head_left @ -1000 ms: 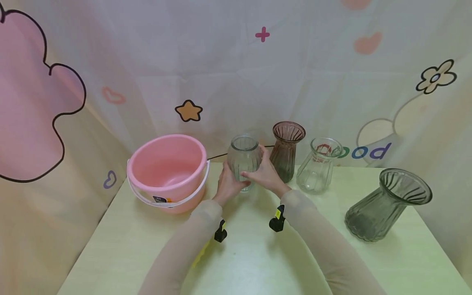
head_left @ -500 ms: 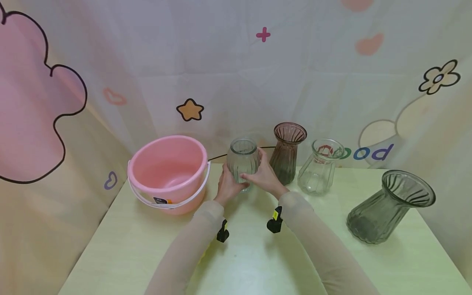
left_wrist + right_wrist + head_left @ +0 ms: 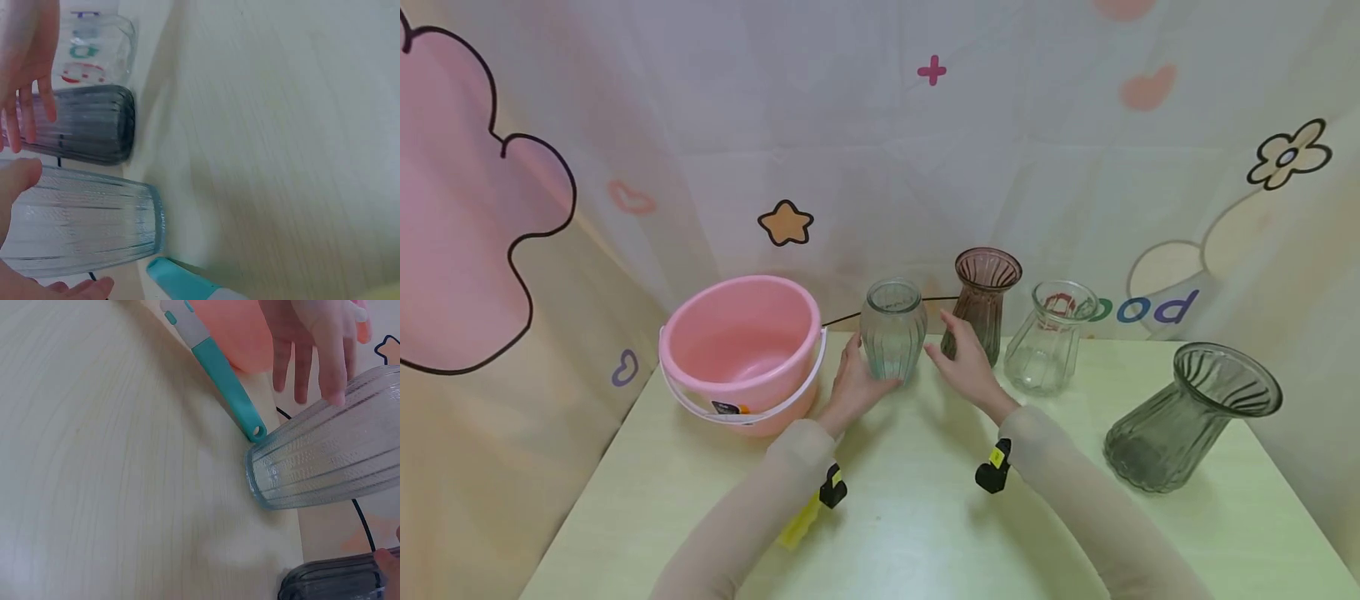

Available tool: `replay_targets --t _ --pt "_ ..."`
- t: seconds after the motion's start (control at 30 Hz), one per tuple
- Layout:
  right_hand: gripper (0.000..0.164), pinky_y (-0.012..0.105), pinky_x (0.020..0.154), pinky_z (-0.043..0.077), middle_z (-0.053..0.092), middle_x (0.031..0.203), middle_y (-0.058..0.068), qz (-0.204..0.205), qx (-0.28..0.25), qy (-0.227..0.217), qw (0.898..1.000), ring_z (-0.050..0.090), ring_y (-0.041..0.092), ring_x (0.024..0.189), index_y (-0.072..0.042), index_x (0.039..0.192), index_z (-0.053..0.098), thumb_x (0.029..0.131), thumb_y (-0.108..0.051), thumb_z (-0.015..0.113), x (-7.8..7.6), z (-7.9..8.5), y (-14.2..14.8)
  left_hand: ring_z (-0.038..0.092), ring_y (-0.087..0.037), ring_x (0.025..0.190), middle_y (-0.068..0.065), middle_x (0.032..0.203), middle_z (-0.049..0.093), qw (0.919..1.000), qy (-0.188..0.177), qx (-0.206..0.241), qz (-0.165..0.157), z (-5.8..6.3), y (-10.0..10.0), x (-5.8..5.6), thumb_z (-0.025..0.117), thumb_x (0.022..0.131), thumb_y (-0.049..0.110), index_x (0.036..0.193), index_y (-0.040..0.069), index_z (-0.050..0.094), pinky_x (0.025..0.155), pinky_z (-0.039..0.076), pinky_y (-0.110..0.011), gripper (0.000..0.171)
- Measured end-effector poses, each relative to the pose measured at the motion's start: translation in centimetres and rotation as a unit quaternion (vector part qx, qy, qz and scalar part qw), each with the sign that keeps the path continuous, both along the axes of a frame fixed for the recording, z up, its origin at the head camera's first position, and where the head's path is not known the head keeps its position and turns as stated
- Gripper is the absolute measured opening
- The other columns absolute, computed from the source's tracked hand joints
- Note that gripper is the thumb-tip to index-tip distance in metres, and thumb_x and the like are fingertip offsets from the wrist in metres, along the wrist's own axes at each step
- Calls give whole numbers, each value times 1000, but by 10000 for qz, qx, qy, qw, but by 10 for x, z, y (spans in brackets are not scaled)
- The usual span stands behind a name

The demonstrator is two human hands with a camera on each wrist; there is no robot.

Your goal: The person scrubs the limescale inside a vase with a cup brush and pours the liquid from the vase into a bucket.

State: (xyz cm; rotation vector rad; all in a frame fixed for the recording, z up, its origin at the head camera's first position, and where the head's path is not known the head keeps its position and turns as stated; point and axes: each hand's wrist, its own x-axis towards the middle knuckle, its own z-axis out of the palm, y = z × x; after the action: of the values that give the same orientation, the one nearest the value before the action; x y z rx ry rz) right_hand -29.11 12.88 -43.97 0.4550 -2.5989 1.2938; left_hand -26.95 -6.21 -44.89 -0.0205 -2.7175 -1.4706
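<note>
A clear ribbed glass vase (image 3: pixel 895 337) stands upright near the back of the table. At its left side is my left hand (image 3: pixel 856 385), fingers fairly straight; whether it touches the glass I cannot tell. My right hand (image 3: pixel 968 367) is apart from the vase on the right, fingers spread and holding nothing. Behind that hand rises a purplish-brown ribbed vase (image 3: pixel 987 292) with a flared rim. A turquoise-and-grey handle (image 3: pixel 231 387) lies by the clear vase's base in the right wrist view.
A pink bucket (image 3: pixel 741 379) with a white handle stands at left. To the right are a clear flared vase (image 3: pixel 1045 354) and a grey-green vase (image 3: pixel 1165 442). Something yellow (image 3: pixel 801 523) shows beside my left sleeve. A printed curtain (image 3: pixel 865 150) hangs behind the table.
My right hand has let go of the clear vase and drawn back to the right. The left hand's hold has loosened, moving slightly left. The vase stays nearly in place.
</note>
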Motion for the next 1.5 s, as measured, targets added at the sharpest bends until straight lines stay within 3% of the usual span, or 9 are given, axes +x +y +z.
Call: replay_targets --t 0.2,0.33,0.53,0.67,0.77,0.93,1.1,1.27,1.5 --pt "53 43 102 34 41 132 15 -941 -564 465 9929 39 27 124 -5 136 35 91 -23 57 8 0 16 39 -32 127 -9 144 31 9992 17 332 -242 8 -11 25 76 73 28 142 11 24 99 37 -47 88" --pt "62 44 104 30 35 137 16 -1469 -781 515 9847 34 27 128 -5 140 27 90 -26 58 5 2 23 43 -33 123 -12 139 37 9970 249 402 -609 7 -13 39 75 75 23 138 6 28 98 39 -44 80" --pt "83 46 108 23 23 145 21 -1770 -788 163 9809 24 32 135 -4 146 10 87 -30 61 -13 9 33 44 -35 122 -17 136 41 9870 620 528 -1385 0 -6 50 74 76 18 135 1 32 95 41 -45 74" --pt "91 47 109 21 17 148 20 -1731 -756 -101 9819 19 31 137 -7 147 3 85 -33 64 -28 14 41 43 -34 123 -16 138 40 9812 656 499 -1745 -8 2 52 74 76 19 135 1 33 96 41 -45 74" --pt "89 48 110 20 19 147 18 -1509 -852 -105 9848 19 30 137 -8 146 7 84 -30 66 -37 17 45 44 -32 123 -14 138 40 9813 568 473 -1779 -13 8 53 75 76 20 136 4 33 97 41 -43 74" --pt "76 45 107 27 31 137 19 -929 -1224 154 9880 33 30 129 -3 138 19 82 -17 68 -50 21 46 44 -31 123 -12 137 41 9805 379 584 -1837 -16 18 54 74 77 20 136 7 33 98 40 -43 73" --pt "72 43 104 33 36 133 19 -872 -1495 -157 9848 41 29 123 -4 135 20 82 -17 67 -56 26 46 44 -30 123 -13 138 41 9791 313 658 -1899 -18 25 52 74 77 19 136 8 33 98 40 -42 73" --pt "72 43 104 32 38 136 16 -970 -1277 -559 9855 39 29 127 -9 137 20 84 -25 67 -54 27 48 43 -28 125 -9 140 40 9794 234 620 -1909 -20 30 49 74 78 20 138 10 32 99 40 -39 74" --pt "71 47 99 37 44 131 16 -725 -687 -467 9939 45 31 120 -8 136 26 83 -32 67 -38 26 49 40 -24 128 -5 143 37 9799 344 478 -1904 -17 37 41 73 78 25 140 11 31 101 38 -37 77"
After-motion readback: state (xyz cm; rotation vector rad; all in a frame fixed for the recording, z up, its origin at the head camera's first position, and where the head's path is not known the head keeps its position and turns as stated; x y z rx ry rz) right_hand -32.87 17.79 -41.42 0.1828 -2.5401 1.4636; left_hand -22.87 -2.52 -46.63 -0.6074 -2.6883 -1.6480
